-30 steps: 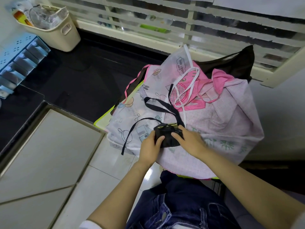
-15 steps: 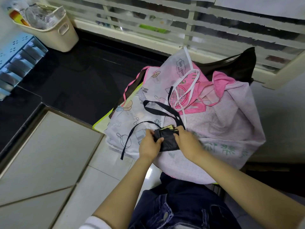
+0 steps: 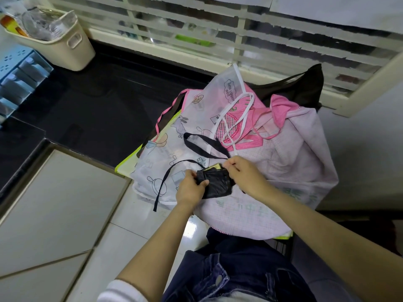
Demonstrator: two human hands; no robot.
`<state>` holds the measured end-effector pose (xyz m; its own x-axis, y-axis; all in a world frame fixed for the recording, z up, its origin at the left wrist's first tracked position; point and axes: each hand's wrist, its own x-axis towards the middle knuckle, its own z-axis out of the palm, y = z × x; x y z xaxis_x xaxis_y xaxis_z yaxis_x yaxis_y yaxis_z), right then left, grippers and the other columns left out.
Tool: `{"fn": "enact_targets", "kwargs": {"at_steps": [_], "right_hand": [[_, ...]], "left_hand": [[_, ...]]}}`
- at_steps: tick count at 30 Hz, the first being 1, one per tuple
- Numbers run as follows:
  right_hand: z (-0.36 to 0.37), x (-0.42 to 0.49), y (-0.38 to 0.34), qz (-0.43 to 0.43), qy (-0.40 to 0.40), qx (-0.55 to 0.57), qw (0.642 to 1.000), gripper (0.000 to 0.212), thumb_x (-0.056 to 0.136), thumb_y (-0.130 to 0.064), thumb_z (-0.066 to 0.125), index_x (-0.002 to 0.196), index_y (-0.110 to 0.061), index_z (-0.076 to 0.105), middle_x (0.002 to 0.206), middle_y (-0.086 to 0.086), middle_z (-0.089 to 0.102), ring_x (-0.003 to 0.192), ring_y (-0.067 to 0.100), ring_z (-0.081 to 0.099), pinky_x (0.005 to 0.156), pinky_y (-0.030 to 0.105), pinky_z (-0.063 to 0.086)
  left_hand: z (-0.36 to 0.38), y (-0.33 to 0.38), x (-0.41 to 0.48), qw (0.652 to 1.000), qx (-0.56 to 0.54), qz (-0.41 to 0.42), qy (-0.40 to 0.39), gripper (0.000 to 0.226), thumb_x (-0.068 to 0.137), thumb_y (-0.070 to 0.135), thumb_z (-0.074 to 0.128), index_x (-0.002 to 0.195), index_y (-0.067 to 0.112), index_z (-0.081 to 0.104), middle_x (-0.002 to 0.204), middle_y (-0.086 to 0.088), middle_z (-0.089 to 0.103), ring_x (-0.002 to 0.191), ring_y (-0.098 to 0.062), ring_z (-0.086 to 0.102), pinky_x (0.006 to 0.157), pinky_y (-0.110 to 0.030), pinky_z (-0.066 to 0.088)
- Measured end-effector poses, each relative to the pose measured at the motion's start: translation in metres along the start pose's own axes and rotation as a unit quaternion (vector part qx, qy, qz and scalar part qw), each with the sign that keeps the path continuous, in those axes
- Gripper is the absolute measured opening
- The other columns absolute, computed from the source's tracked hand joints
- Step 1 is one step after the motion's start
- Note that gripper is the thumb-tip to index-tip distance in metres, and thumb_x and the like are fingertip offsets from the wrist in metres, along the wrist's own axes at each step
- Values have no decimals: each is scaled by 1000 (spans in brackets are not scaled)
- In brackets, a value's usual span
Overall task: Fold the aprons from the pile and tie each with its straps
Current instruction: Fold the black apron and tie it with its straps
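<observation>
A surface with a yellow-green edge carries the pile of aprons, which spreads under and beyond the fingers of the left hand; the edge shows to the left of them. Farther up and left of those fingers a black countertop bears a cream basket and a blue rack, and pale floor tiles lie to their lower left

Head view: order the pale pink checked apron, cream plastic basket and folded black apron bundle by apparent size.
1. pale pink checked apron
2. cream plastic basket, farther from the camera, so its true rank is unsure
3. folded black apron bundle
</observation>
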<state>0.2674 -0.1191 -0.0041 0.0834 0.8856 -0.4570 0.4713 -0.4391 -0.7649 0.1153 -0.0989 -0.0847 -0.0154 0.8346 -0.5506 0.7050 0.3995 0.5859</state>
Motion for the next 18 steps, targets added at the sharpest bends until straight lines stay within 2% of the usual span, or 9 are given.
{"fn": "enact_targets", "kwargs": {"at_steps": [2, 5, 6, 9, 11, 14, 17, 18], "right_hand": [[-9, -6, -3, -32, 31, -60, 997, 16, 99, -23, 44, 105, -12, 54, 65, -6, 48, 58, 9, 46, 55, 27, 38], [-19, -18, 7, -53, 48, -135, 988, 21, 99, -22, 43, 110, -14, 58, 89, -1, 65, 82, 17, 60, 69, 30, 43], [-18, -23, 16, -54, 44, -162, 984, 20, 99, -21, 42, 106, -16, 60, 89, -2, 64, 82, 17, 60, 68, 29, 43], [-9, -40, 46, -38, -2, -194, 980, 27, 99, -18, 40, 81, -22, 60, 70, -9, 56, 62, 9, 50, 59, 28, 38], [-2, -54, 64, -9, -38, -194, 980, 29, 101, -20, 37, 94, -21, 65, 82, -13, 60, 63, 1, 47, 57, 20, 35], [2, -71, 83, 22, -58, -230, 971, 33, 102, -19, 30, 106, -19, 63, 97, -11, 62, 74, 5, 50, 65, 21, 37], [0, -76, 96, 54, -71, -244, 966, 36, 100, -15, 30, 96, -12, 65, 103, -2, 66, 87, 13, 57, 82, 28, 46], [-2, -76, 99, 64, -88, -259, 960, 36, 98, -15, 31, 91, -7, 66, 99, 3, 67, 88, 18, 60, 82, 32, 48]], "left_hand": [[0, 2, 0, 1000, 5, -3, 3, 34, 89, 31, 63, 110, 12, 44, 92, 2, 55, 86, -19, 52, 76, -31, 42], [0, 2, -1, 1000, 5, -8, 7, 35, 89, 32, 63, 111, 12, 45, 93, 1, 55, 88, -20, 53, 77, -32, 43], [0, 3, -1, 1000, 6, -9, 8, 35, 89, 32, 62, 111, 12, 45, 94, 1, 55, 88, -19, 53, 77, -32, 43], [1, 5, -1, 1000, 8, -11, 11, 36, 89, 32, 62, 113, 11, 45, 97, 0, 55, 93, -22, 55, 80, -35, 45], [1, 6, -2, 1000, 11, -15, 12, 36, 89, 31, 62, 113, 11, 45, 97, 0, 54, 97, -24, 56, 81, -36, 45], [2, 8, -4, 1000, 15, -21, 17, 35, 90, 31, 61, 114, 11, 44, 96, 0, 52, 96, -24, 55, 78, -34, 42], [4, 11, -6, 999, 13, -25, 28, 36, 91, 31, 60, 115, 10, 44, 96, 0, 51, 102, -26, 55, 76, -32, 39], [4, 12, -7, 999, 8, -27, 31, 36, 91, 30, 60, 115, 9, 44, 96, 0, 51, 103, -26, 55, 76, -32, 39]]}}
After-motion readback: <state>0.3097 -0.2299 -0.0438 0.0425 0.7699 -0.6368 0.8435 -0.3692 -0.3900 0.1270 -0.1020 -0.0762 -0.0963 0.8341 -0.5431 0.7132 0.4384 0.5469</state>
